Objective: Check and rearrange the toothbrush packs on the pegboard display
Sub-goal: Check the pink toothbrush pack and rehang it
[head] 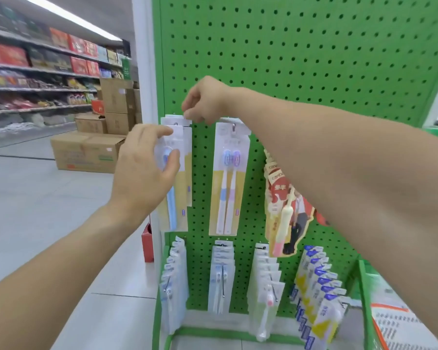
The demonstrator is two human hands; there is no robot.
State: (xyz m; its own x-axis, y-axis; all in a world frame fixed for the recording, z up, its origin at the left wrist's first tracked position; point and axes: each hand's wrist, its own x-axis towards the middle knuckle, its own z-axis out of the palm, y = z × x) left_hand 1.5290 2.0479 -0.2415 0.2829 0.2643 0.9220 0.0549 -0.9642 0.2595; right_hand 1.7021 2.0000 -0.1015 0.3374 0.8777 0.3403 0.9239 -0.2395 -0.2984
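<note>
A green pegboard stands at the end of a shop aisle, with toothbrush packs hung on hooks in two rows across its lower half. The left hand grips the front pack of the upper-left stack, thumb on its clear blister and fingers curled over its top left corner, holding it in front of the others. The right hand reaches across from the right and pinches the white top edge of the packs behind, right where they meet the hook; the exact finger contact is blurred, so it seems a pinch rather than a plain touch. Just beside that stack hangs a two-brush pack with blue and lilac handles, and further right a red shaped pack tilts outward. Below hang four rows of smaller packs. Cardboard boxes sit on the floor to the left, beneath stocked shelves.
</note>
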